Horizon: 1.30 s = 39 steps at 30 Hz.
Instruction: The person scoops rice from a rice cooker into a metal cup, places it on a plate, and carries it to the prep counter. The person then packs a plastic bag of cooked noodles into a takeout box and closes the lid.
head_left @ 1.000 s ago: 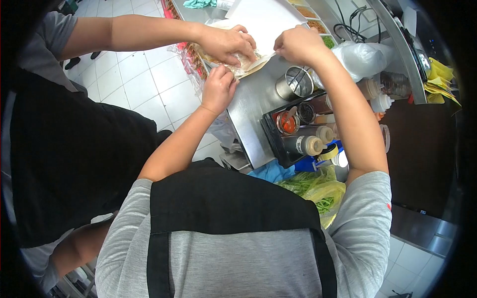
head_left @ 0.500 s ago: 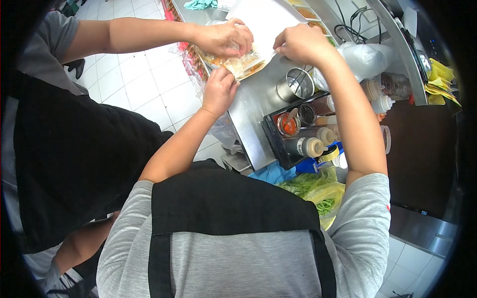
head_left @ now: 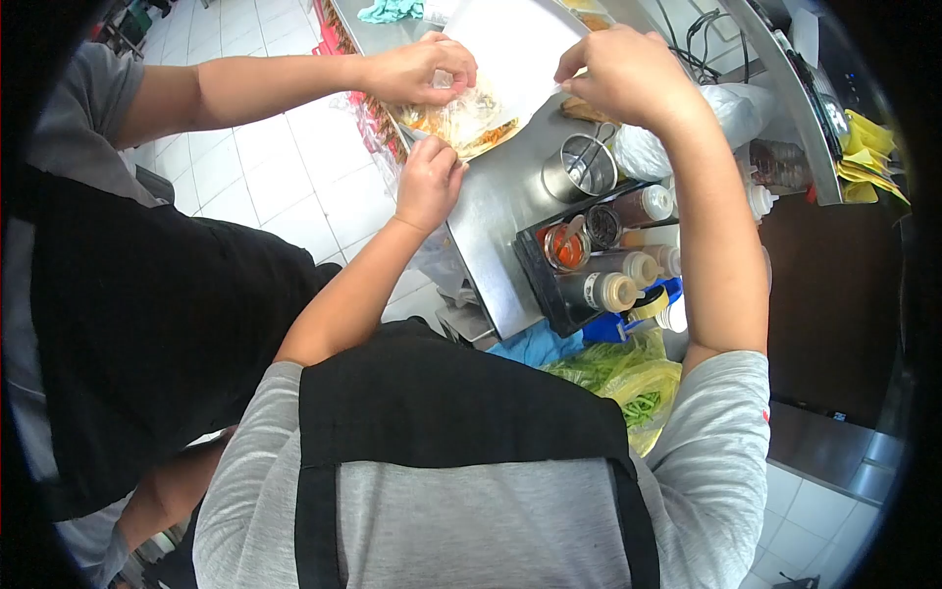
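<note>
A large white sheet of paper [head_left: 515,44] lies at the far end of the steel counter with food [head_left: 471,120] on its near left part. Over the food shows something clear, like thin plastic film. My left hand [head_left: 430,182] is closed at the paper's near left edge, thumb and fingers pinched together. Higher up, my right hand [head_left: 628,79] pinches the paper's right edge. Another person's hand [head_left: 427,71] reaches in from the left, its fingers bent over the food.
Right of the paper, a steel cup [head_left: 579,169] with utensils stands on the counter [head_left: 496,231]. A black tray [head_left: 549,285] holds squeeze bottles [head_left: 599,291] and a jar of red sauce [head_left: 566,245]. Bagged greens [head_left: 638,398] sit below. The other person [head_left: 147,324] stands close at left.
My right hand has moved up and right with the paper's edge. My left hand has barely moved. The other person's hand has shifted left, so more of the food shows.
</note>
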{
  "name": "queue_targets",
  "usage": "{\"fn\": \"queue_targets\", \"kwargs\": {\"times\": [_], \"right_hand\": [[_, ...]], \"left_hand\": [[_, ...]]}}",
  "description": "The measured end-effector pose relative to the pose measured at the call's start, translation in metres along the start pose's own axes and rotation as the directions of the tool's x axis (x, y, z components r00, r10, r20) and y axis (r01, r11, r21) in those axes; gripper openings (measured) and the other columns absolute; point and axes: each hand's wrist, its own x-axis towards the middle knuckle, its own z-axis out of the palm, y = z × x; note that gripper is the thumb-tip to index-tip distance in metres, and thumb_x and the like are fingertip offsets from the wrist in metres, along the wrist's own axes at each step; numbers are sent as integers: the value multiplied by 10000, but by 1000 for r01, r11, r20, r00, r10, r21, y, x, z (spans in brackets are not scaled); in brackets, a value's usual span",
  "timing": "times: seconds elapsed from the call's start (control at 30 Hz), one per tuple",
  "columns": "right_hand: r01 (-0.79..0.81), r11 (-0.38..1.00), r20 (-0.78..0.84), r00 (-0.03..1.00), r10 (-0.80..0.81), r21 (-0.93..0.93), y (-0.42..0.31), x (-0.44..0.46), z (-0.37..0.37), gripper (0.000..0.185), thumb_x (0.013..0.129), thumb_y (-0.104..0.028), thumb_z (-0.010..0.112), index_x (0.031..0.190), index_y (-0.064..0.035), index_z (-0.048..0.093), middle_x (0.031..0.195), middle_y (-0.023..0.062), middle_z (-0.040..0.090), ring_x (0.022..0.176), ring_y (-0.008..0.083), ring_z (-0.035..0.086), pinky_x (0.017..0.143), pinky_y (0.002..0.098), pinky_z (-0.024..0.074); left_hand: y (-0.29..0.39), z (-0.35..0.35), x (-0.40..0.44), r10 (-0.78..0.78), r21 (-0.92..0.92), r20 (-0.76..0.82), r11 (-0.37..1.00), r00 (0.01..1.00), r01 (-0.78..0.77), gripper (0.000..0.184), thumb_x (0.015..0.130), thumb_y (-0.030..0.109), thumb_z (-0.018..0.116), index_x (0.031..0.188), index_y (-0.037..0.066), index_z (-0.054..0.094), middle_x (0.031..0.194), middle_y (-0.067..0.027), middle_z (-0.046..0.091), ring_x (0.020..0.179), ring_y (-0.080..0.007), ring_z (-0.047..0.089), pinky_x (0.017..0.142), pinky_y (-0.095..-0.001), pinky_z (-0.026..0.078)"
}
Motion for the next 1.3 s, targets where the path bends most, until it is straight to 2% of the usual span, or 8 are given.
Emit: {"fn": "queue_targets", "kwargs": {"times": [0.07, 0.27, 0.5, 0.7, 0.83, 1.0, 1.1, 1.3], "right_hand": [[-45, 997, 128, 990, 52, -56, -3, 6, -2, 195, 791, -211, 611, 942, -185, 732, 907, 75, 708, 925, 247, 662, 866, 452, 428], [-104, 992, 107, 988, 110, -66, 4, 9, 20, 192, 768, -215, 628, 922, -202, 742, 912, 68, 696, 989, 246, 610, 883, 441, 414], [-75, 997, 195, 978, 72, 10, 5, 12, 32, 221, 766, -155, 605, 934, -214, 735, 939, 57, 705, 979, 247, 638, 904, 480, 399], [-49, 997, 205, 977, 62, -67, -4, 19, 51, 195, 770, -153, 597, 911, -167, 731, 948, 53, 700, 985, 254, 621, 898, 494, 393], [-78, 997, 174, 981, 80, -19, -12, 24, 58, 180, 793, -288, 659, 932, -202, 735, 929, 51, 698, 997, 252, 603, 910, 480, 400], [-65, 997, 221, 974, 55, 37, -3, 19, 34, 176, 791, -272, 652, 927, -201, 735, 907, 47, 700, 982, 257, 608, 911, 479, 395], [-37, 999, 226, 973, 36, -1, -6, 20, 43, 166, 789, -256, 648, 920, -206, 736, 880, 38, 699, 977, 251, 607, 890, 478, 397], [-36, 999, 168, 985, 40, -27, -18, 34, 67, 153, 799, -261, 663, 926, -215, 734, 870, 25, 699, 981, 230, 599, 875, 476, 391]], "left_hand": [[1, -1, 3, -13, 3, -2, 1000, 1000, 13, 175, 660, 12, 709, 729, 29, 549, 818, -114, 514, 792, -313, 526, 713, -399, 454], [-4, 2, 6, -117, -49, -41, 992, 992, 115, 191, 659, 15, 714, 718, 23, 533, 816, -116, 512, 788, -316, 531, 707, -399, 455], [-1, -4, -5, 13, 23, 27, 1000, 1000, -14, 207, 656, 22, 741, 733, 24, 549, 875, -93, 546, 838, -277, 563, 703, -355, 483], [4, -5, -4, 8, 2, 28, 1000, 1000, -8, 221, 645, 23, 744, 725, 12, 538, 967, -114, 527, 879, -288, 560, 750, -364, 485], [2, -1, -9, -10, -64, 12, 998, 1000, 11, 229, 631, 16, 737, 713, 6, 523, 966, -127, 517, 908, -313, 529, 776, -396, 453], [0, -1, -6, 27, -14, -8, 1000, 1000, -27, 241, 634, -7, 765, 732, 5, 546, 980, -128, 497, 854, -276, 551, 738, -339, 509], [0, 2, -9, -21, -79, -4, 997, 1000, 21, 224, 633, 12, 736, 721, 6, 530, 973, -138, 512, 904, -317, 514, 786, -390, 443], [0, 1, -9, -35, -57, 19, 998, 999, 36, 223, 642, 20, 737, 725, 4, 531, 974, -137, 508, 907, -319, 513, 783, -393, 445]]}}
